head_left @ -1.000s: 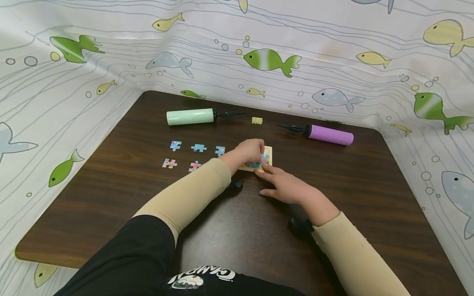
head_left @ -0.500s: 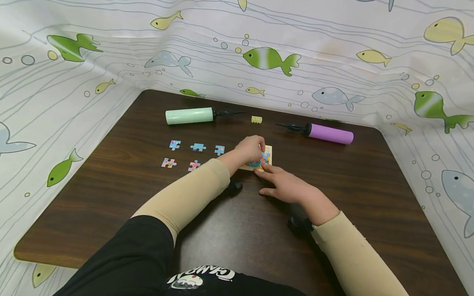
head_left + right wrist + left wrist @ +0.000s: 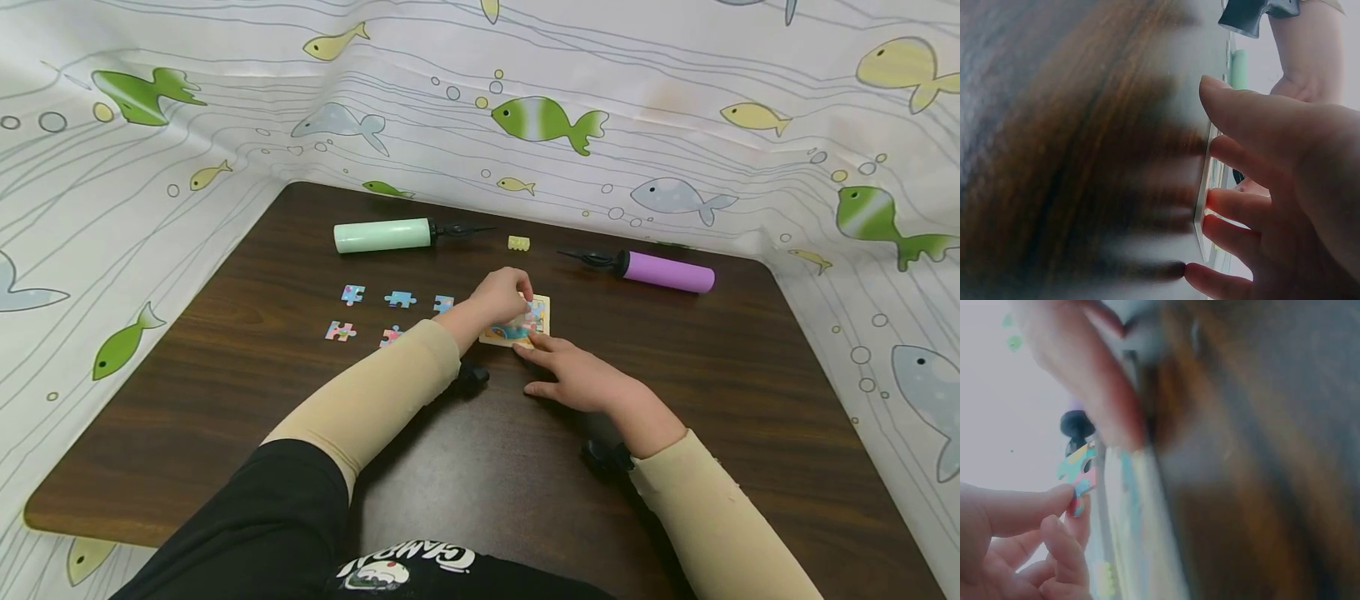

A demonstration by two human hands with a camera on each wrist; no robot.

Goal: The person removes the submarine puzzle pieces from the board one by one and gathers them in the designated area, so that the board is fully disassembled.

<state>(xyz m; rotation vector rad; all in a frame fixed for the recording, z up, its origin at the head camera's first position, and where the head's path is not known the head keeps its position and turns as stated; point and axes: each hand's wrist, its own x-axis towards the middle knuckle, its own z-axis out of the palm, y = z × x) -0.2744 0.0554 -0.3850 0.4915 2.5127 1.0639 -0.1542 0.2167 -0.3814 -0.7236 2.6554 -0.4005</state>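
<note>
Our left hand (image 3: 499,298) has edged up, pinching a flat multicoloured jigsaw piece (image 3: 1087,470), apparently freed from the pale-framed puzzle board (image 3: 547,313) our right hand's (image 3: 576,375) outstretched fingers touch.

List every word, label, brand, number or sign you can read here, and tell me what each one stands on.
White lettering on the black shirt: bent and partly cut off in the head view, so I can't read it with certainty.
Puzzle board and loose puzzle pieces: too small to tell if they carry text.
Mint pump and purple pump: none that I can make out.
</note>
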